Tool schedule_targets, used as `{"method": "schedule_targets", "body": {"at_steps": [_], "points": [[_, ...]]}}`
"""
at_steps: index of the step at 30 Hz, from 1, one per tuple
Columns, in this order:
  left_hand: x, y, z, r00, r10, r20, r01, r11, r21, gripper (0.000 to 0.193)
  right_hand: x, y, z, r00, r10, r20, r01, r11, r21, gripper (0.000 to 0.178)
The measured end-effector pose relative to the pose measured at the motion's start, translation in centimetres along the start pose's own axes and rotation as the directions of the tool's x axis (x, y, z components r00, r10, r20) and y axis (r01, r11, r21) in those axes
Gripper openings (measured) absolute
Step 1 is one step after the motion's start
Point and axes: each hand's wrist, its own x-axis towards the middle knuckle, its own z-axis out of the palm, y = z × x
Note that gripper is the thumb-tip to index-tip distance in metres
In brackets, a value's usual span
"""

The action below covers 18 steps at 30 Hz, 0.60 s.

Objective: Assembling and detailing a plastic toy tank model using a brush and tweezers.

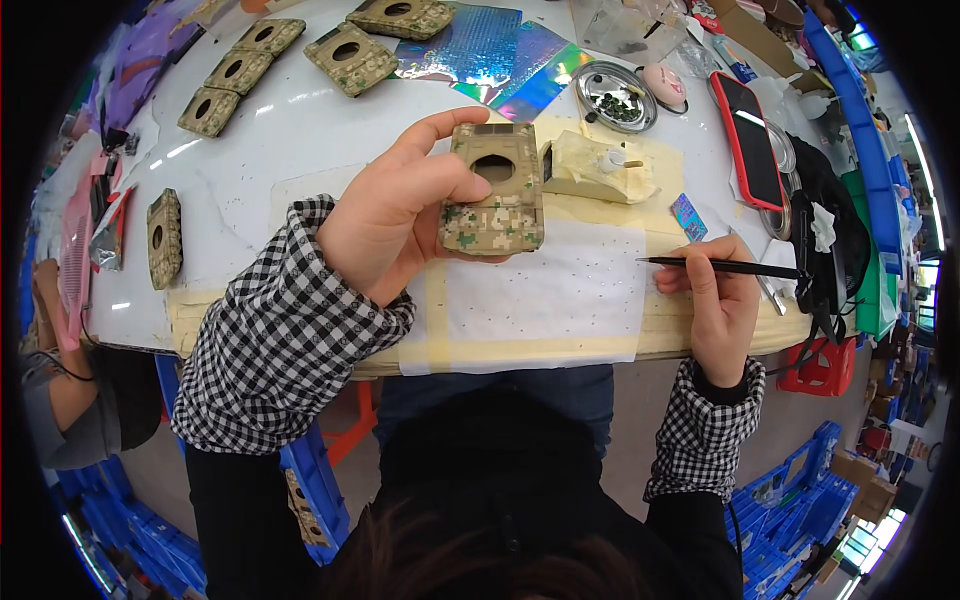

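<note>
Head view: what is being gripped?

— The right hand [718,305] is pinching a slim black tool [755,268], its tip beside a white sheet [545,295]; the left hand [375,215] is clasping a camouflage shell [492,226] over that sheet's far edge.

— How is it handling?

— Probably light, stiff; I'd be holding its sides, clear of its 1 round hole. Similar shells [350,76] are lying beyond.
</note>
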Motion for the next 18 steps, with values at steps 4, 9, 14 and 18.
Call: {"method": "schedule_targets", "body": {"at_steps": [4,9,14,18], "points": [[-0.01,-0.01,0.00,1.000,0.001,-0.003,-0.001,1.000,-0.007,0.062,0.00,0.04,0.05,1.000,0.001,0.000,-0.001,1.000,0.006,0.014],[0.00,-0.06,-0.10,1.000,0.006,0.007,-0.006,1.000,-0.011,0.062,-0.01,0.01,-0.03,1.000,0.002,0.003,-0.002,1.000,0.003,0.014],[0.01,-0.04,-0.05,1.000,-0.001,0.001,0.001,1.000,-0.002,0.062,-0.02,0.04,-0.01,1.000,0.006,-0.001,-0.006,1.000,0.015,0.015],[0.04,-0.11,-0.06,1.000,0.004,0.001,-0.004,1.000,-0.007,0.062,0.01,0.21,-0.11,1.000,0.000,0.003,0.000,1.000,0.004,0.015]]}}
